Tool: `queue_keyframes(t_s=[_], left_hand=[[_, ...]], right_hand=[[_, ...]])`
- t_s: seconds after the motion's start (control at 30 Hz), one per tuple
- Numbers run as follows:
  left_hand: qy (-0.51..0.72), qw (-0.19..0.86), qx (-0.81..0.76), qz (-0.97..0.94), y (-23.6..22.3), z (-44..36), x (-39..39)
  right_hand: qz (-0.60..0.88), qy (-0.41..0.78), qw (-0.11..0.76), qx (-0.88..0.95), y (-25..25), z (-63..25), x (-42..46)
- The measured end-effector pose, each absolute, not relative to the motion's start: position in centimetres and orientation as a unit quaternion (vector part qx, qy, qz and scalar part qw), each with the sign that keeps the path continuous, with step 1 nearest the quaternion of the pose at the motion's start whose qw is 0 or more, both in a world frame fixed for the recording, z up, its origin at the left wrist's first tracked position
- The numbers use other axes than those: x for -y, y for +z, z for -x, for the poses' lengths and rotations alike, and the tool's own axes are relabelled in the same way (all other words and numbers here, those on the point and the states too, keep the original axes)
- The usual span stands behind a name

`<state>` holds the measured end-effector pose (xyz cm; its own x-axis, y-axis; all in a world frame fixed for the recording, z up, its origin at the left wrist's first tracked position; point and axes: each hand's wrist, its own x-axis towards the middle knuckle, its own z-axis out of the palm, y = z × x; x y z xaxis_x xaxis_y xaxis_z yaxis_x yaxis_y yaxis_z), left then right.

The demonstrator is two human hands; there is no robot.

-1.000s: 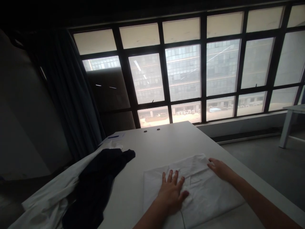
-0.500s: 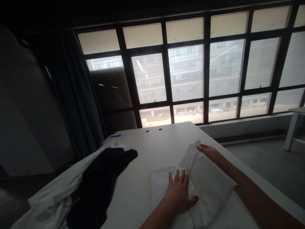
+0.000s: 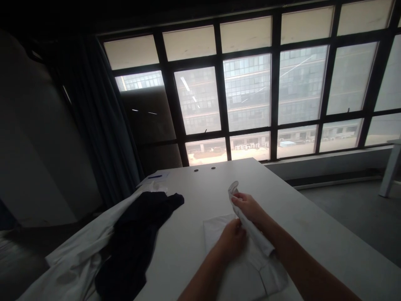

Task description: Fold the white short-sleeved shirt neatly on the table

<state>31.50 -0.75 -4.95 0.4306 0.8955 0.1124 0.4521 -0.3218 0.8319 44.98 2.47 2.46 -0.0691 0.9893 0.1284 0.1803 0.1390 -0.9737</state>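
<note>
A white shirt [image 3: 258, 259], partly folded, lies on the white table [image 3: 184, 251] in front of me. Its right part is lifted and bent over toward the left. My right hand [image 3: 249, 207] pinches the upper end of this raised part, and a curled tip of cloth sticks up past the fingers. Close below it, my left hand [image 3: 233, 240] has its fingers curled in at the fold of the shirt; the fingertips are partly hidden by cloth.
A dark navy garment [image 3: 134, 234] lies at the left, over another white garment [image 3: 75, 255]. A pen [image 3: 154, 177] on paper lies at the far left corner. Two round grommets [image 3: 213, 168] sit near the far edge. A blue curtain [image 3: 103, 121] hangs beside the windows.
My right hand has carried the shirt's right part leftward, folding it over. My left hand, flat with spread fingers before, has curled in at the fold.
</note>
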Motion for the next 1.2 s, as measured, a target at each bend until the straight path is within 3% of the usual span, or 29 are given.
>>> queue_keyframes(t_s=[0.2, 0.37, 0.47, 0.57, 0.67, 0.73, 0.8, 0.9, 1.2], left_hand=[[0.407, 0.495, -0.489, -0.592, -3.5, -24.3, -3.9], [0.369, 0.553, -0.488, -0.566, -2.5, -20.4, -3.2], [0.351, 0.518, -0.532, -0.571, -3.3, -20.1, -3.3], [0.370, 0.443, -0.579, -0.576, -5.1, -20.5, -4.3], [0.390, 0.383, -0.602, -0.581, -6.8, -20.7, -5.1], [0.398, 0.360, -0.610, -0.583, -7.7, -20.6, -5.3], [0.409, 0.337, -0.619, -0.580, -8.2, -20.5, -5.2], [0.422, 0.296, -0.635, -0.575, -8.7, -20.5, -5.1], [0.401, 0.277, -0.596, -0.638, -8.2, -20.2, -4.9]], right_hand=[[0.510, 0.322, 0.397, 0.692, 1.6, -41.8, -0.1], [0.527, 0.270, 0.289, 0.752, -3.1, -37.2, 1.8], [0.549, 0.262, 0.231, 0.759, -5.5, -35.5, 3.1], [0.531, 0.276, 0.232, 0.767, -5.6, -35.4, 3.7], [0.472, 0.413, 0.205, 0.752, -4.2, -37.2, 2.2], [0.456, 0.466, 0.231, 0.722, -3.3, -39.2, 0.0], [0.474, 0.415, 0.330, 0.704, -2.9, -41.6, -2.5], [0.477, 0.369, 0.385, 0.699, -3.7, -44.7, -5.3], [0.478, 0.368, 0.291, 0.743, -5.8, -47.8, -5.9]])
